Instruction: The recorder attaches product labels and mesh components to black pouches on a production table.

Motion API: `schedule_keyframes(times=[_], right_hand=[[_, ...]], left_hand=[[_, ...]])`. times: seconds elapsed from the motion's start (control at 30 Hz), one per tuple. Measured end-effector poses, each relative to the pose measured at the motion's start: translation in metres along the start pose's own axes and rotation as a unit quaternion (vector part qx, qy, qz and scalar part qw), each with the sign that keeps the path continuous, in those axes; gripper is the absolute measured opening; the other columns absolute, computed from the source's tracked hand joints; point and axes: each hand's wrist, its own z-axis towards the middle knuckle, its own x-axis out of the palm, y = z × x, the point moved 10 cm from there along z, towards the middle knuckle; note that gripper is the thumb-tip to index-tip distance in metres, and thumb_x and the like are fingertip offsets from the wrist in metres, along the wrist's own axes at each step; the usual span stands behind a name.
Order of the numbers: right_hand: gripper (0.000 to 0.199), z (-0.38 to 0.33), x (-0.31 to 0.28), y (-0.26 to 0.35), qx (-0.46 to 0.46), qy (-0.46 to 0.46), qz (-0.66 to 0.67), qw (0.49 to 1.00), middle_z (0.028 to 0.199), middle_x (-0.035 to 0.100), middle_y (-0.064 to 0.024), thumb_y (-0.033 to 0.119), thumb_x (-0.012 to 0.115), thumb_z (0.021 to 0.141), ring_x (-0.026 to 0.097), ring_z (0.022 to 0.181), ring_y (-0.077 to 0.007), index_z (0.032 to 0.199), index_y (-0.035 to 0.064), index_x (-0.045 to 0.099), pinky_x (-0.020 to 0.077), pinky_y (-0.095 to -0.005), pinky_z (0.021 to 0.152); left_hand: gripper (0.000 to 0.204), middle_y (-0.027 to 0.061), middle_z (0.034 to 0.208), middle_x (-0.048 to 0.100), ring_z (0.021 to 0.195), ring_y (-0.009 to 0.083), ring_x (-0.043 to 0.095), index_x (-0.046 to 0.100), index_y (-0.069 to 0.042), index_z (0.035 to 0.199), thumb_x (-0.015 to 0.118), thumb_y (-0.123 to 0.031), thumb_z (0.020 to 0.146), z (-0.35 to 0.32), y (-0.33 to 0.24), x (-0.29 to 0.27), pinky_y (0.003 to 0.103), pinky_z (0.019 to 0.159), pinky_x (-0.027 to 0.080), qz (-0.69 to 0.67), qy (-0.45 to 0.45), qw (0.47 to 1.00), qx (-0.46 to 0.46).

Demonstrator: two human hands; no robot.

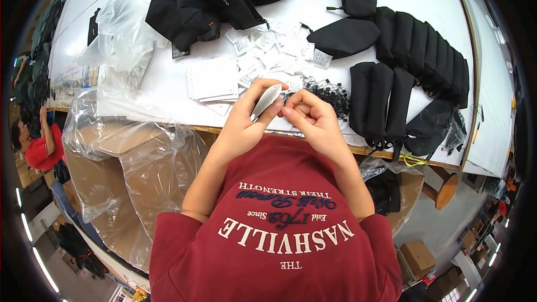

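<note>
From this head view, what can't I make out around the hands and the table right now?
- Right hand: head view, its curled fingers hide whatever it pinches.
- White tag in the left hand: lower part covered by the thumb.
- Small white labels: too small to tell apart.
- Black cords: a tangle, count unclear.
- Black pouches: overlapping, the far ones bent by the lens rim.

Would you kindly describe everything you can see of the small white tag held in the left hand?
The white tag is a small, flat, rounded-cornered piece that looks like paper or thin card, plain on the side shown. It is pinched between the thumb and fingers of the left hand and tilted up to the right above the near table edge. The right hand is closed right beside it; whether it touches the tag cannot be told.
</note>
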Motion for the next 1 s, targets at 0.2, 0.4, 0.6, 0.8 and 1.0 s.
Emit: schedule_keyframes(times=[0.2,0.4,0.6,0.8,1.0], right_hand=[[0.010,-0.008,-0.024,0.018,-0.067,-0.119,-0.038,0.990,0.048,0.031,0.0098,0.012,0.066,0.086,0.022,0.047,0.0004,0.083,0.0030,0.062,0.0168,-0.0228,0.045],[0.007,-0.014,-0.022,0.046,-0.131,-0.152,-0.151,0.968,0.047,0.029,0.0058,0.008,0.068,0.082,0.023,0.044,-0.0017,0.082,0.0032,0.063,0.0188,-0.0232,0.044],[0.009,-0.015,-0.020,0.050,-0.149,-0.160,-0.180,0.959,0.050,0.032,0.0044,0.008,0.071,0.081,0.025,0.046,-0.0026,0.084,0.0034,0.063,0.0201,-0.0235,0.043],[0.013,-0.021,-0.020,0.057,-0.181,-0.138,-0.146,0.963,0.051,0.038,0.0050,0.005,0.074,0.079,0.027,0.047,-0.0017,0.088,0.0020,0.065,0.0202,-0.0215,0.043],[0.010,-0.029,-0.009,0.067,-0.213,-0.074,-0.150,0.963,0.055,0.051,0.0003,-0.006,0.075,0.072,0.035,0.047,-0.0023,0.074,-0.0024,0.065,0.0232,-0.0205,0.042]], left_hand=[[0.019,0.0054,0.092,0.059,0.080,0.0118,0.054,0.052,-0.002,0.108,0.058,-0.005,0.090,-0.003,0.005,0.002,0.023,0.069,0.043,-0.071,-0.036,0.997,0.005],[0.014,0.0083,0.086,0.057,0.076,0.0191,0.057,0.060,0.000,0.094,0.065,-0.002,0.081,-0.008,-0.017,-0.002,0.028,0.068,0.045,0.093,-0.073,0.987,0.106],[0.019,0.0072,0.081,0.058,0.073,0.0190,0.056,0.067,-0.001,0.092,0.069,0.004,0.074,-0.013,-0.041,-0.003,0.027,0.063,0.045,0.188,-0.105,0.959,0.186],[0.020,0.0077,0.082,0.059,0.074,0.0180,0.056,0.068,-0.001,0.095,0.069,0.003,0.075,-0.014,-0.042,-0.001,0.027,0.064,0.045,0.139,-0.060,0.970,0.191],[0.021,0.0052,0.089,0.059,0.083,0.0121,0.055,0.062,0.002,0.093,0.051,-0.015,0.096,-0.008,0.005,0.014,0.023,0.075,0.043,-0.205,0.144,0.968,-0.008]])
